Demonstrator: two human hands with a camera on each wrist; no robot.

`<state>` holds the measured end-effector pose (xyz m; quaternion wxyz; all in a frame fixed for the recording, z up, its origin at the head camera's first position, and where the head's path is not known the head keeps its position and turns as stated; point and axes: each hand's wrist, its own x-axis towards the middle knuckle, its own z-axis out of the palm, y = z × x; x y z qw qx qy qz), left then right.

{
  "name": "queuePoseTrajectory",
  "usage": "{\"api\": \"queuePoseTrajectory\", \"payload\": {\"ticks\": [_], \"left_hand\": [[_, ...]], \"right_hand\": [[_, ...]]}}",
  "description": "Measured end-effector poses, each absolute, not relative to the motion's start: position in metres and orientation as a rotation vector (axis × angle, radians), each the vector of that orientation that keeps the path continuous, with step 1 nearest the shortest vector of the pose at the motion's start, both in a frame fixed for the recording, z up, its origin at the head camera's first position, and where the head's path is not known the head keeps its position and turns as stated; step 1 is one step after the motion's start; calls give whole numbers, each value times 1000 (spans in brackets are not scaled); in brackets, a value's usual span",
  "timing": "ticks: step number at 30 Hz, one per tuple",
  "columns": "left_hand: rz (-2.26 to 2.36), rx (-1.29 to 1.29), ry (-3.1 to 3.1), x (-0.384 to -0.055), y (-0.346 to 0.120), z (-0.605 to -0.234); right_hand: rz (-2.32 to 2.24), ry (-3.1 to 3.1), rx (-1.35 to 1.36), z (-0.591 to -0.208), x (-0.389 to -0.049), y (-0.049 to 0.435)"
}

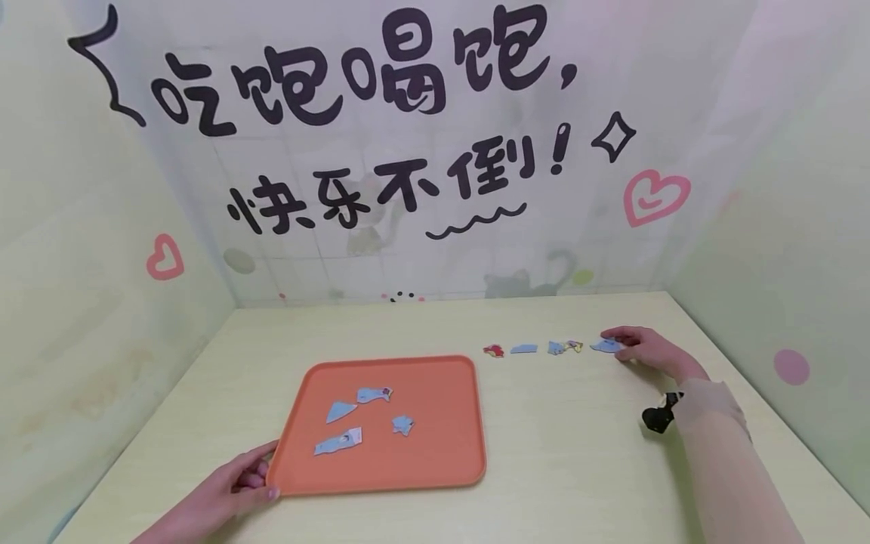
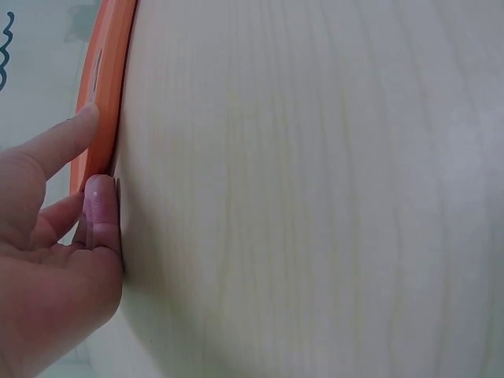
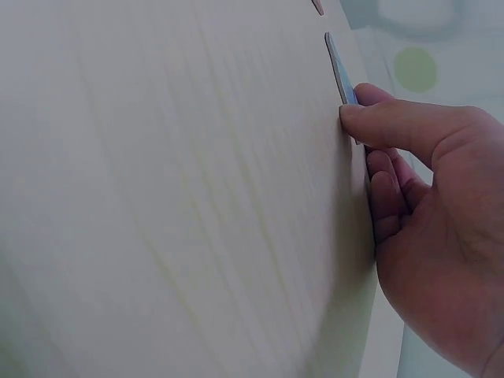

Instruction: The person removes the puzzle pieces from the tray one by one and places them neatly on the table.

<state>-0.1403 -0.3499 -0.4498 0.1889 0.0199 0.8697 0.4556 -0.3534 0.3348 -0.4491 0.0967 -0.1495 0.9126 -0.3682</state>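
My left hand (image 1: 234, 483) grips the front left corner of an orange tray (image 1: 435, 468). In the left wrist view the thumb (image 2: 75, 138) lies against the tray's outer wall (image 2: 110, 87), with other fingers curled below. On the tray lie several light-blue cardboard puzzle pieces, among them a triangular piece (image 1: 340, 411) and a long piece (image 1: 337, 442). At the right, my right hand (image 1: 649, 353) pinches a blue puzzle piece (image 1: 603, 345) between thumb and fingers. That piece (image 3: 340, 71) shows edge-on in the right wrist view, tilted close over the table.
Left of the right hand, a row of pieces lies on the pale wooden table (image 1: 557, 446): a red piece (image 1: 495, 350), a blue strip (image 1: 524, 349) and a blue-and-yellow pair (image 1: 564, 347). Printed walls stand behind and at both sides. A black device (image 1: 659, 417) sits at the right wrist.
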Motion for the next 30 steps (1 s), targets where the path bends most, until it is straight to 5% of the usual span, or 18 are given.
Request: {"api": "queuePoseTrajectory", "payload": {"ticks": [14, 30], "left_hand": [[1248, 0, 2443, -141, -349, -448], [1217, 43, 2471, -142, -348, -444]], "right_hand": [[-916, 2848, -533, -433, -362, 310], [-1047, 2800, -803, -390, -374, 204]]}}
